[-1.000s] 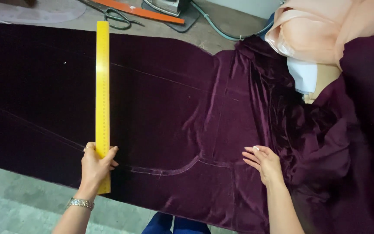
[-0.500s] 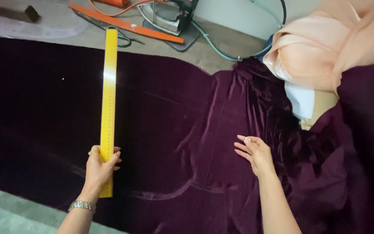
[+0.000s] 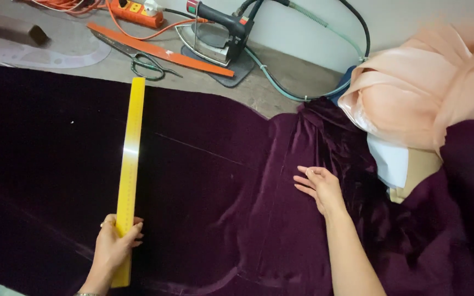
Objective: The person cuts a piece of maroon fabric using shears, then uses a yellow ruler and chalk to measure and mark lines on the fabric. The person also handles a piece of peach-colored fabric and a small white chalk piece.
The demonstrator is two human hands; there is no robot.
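A dark purple velvet cloth [image 3: 220, 181] is spread over the table, smooth on the left and rumpled on the right. My left hand [image 3: 115, 244] grips the near end of a long yellow ruler [image 3: 130, 159] that lies across the cloth, pointing away from me. My right hand [image 3: 320, 186] rests on the cloth near its folds, palm down with fingers apart, holding nothing. Faint chalk lines cross the cloth.
At the back of the table lie black-handled scissors [image 3: 148, 64], an orange ruler [image 3: 160, 49], a steam iron [image 3: 215, 34] with its hose, and an orange power strip [image 3: 135, 10]. Peach fabric [image 3: 423, 93] is heaped at the right over white cloth [image 3: 390, 161].
The view has tilted up, showing more of the table's far side. My right hand has slid up the cloth, away from me. My left hand still holds the ruler.
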